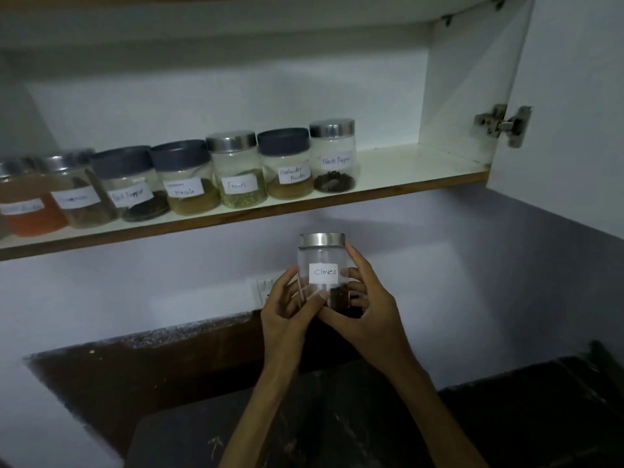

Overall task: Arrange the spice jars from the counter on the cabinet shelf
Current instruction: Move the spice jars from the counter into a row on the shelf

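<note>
A clear jar labelled "Cloves" [323, 265], with a steel lid and dark cloves at its bottom, is held upright in the air below the shelf. My left hand [288, 315] grips its left side and my right hand [368, 312] grips its right side and base. On the white cabinet shelf [405, 170] stands a row of several labelled spice jars. The rightmost is the black pepper jar [332, 155]. Left of it are the coriander powder jar [285, 163] and the fennel jar [236, 168]. Bare shelf lies right of the black pepper jar.
The cabinet door [574, 96] stands open at the right, with a metal hinge [503, 125]. Below is the dark stone counter [371, 417]. A white wall switch [263, 288] sits behind my hands.
</note>
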